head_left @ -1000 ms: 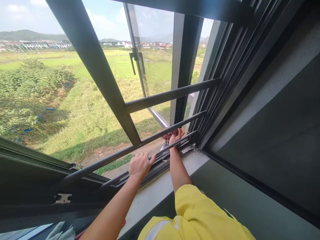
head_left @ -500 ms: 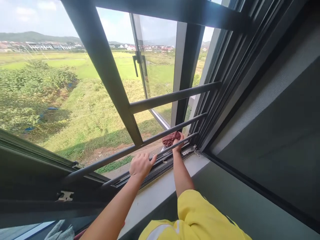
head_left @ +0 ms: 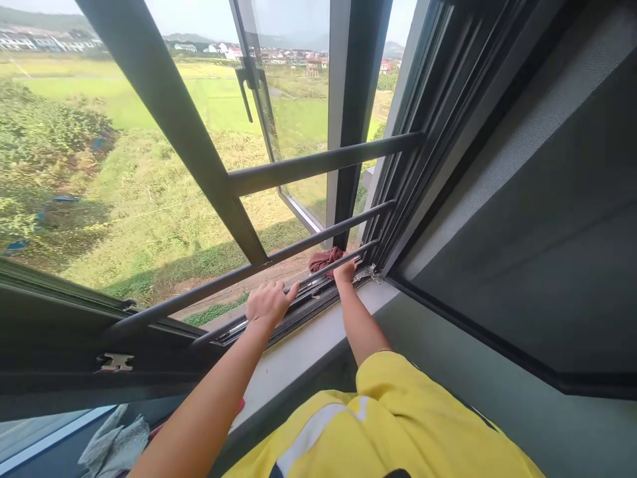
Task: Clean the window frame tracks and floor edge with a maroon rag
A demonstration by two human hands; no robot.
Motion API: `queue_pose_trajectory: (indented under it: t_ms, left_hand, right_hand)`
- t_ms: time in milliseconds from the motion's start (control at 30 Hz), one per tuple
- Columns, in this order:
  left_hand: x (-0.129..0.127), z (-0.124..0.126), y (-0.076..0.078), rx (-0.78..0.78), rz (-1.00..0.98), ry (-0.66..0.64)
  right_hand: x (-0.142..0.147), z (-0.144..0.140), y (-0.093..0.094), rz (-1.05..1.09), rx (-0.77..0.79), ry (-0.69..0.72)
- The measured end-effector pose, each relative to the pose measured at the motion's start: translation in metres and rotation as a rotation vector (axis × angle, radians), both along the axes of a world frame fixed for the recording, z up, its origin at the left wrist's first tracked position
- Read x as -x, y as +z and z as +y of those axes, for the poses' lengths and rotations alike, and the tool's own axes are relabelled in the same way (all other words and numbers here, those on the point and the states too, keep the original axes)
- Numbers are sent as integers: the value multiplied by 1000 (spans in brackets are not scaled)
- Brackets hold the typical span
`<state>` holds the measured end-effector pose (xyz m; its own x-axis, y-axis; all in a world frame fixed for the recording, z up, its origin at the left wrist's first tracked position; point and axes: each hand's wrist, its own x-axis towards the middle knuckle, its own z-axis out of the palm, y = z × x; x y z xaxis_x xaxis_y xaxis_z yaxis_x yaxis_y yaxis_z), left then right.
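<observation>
My left hand is closed over the lowest dark window bar, with its thumb lying along the top. Further right, my right hand reaches under that bar and grips a bunched maroon cloth. The cloth lies close to the outer part of the window track, near the foot of the dark frame post. Part of my right hand is hidden behind the bar and the cloth.
More bars cross the opening above my hands. An outward-opened glass sash with a handle stands beyond them. A white sill runs below the track. To the right is a dark screen panel; a grey cloth lies lower left.
The view has shifted, so the window and both hands sit further left and higher. My right hand has drawn slightly inward with the maroon cloth; my left hand stays on the bar.
</observation>
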<state>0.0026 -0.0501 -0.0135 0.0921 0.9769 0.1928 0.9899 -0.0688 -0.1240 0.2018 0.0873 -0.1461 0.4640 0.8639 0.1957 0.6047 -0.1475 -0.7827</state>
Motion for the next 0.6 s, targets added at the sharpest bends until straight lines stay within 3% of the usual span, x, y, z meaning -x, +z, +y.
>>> queue_pose_trajectory:
  t_ms: [167,267,367,433,533,600]
  left_hand:
    - [0,33,23,397,-509,125]
    - [-28,75,28,481,-679,20]
    - [-74,115,17,513,-662,-117]
    - [-97,134,5,498,-628,-165]
    - [-108,150,-8,461,-640,-192]
    - [-103,153,-10,465,-723,-224]
  right_hand:
    - [12,-5,-7,-12,-91,9]
    - [19,-4,-15,-19,-138,-55]
    - [21,-2,-18,31,-160,-52]
    - [13,-8,-17,58,-207,23]
    - [-16,-36,-3,57,-277,142]
    - [-41,-57,20,46,-343,118]
